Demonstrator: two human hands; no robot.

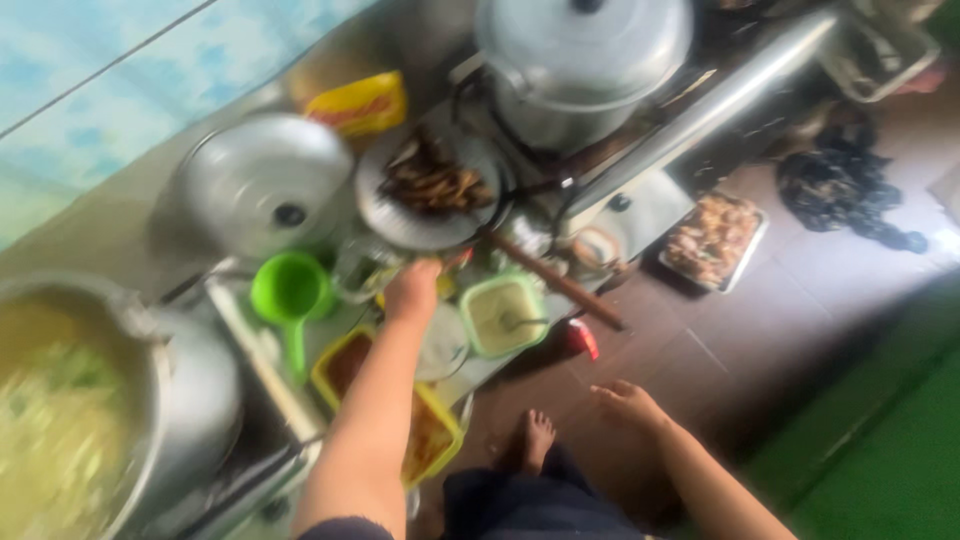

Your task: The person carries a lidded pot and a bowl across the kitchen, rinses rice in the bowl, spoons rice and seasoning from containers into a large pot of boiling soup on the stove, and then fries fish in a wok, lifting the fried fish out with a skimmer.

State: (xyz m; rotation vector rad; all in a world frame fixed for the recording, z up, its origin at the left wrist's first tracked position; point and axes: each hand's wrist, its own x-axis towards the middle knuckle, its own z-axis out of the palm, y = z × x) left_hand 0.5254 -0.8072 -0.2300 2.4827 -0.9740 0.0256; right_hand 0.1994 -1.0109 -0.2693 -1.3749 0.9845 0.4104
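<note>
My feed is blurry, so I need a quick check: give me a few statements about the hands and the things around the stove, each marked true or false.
1. The left hand reaches in among the containers beside the green scoop. True.
2. The right hand holds a knife. False: it hangs open and empty above the floor.
3. The pan with the wooden handle holds dark fried pieces. True.
4. The big pot at the top has no lid. False: a metal lid covers it.
5. A tray of food sits on the tiled floor. True.
</note>
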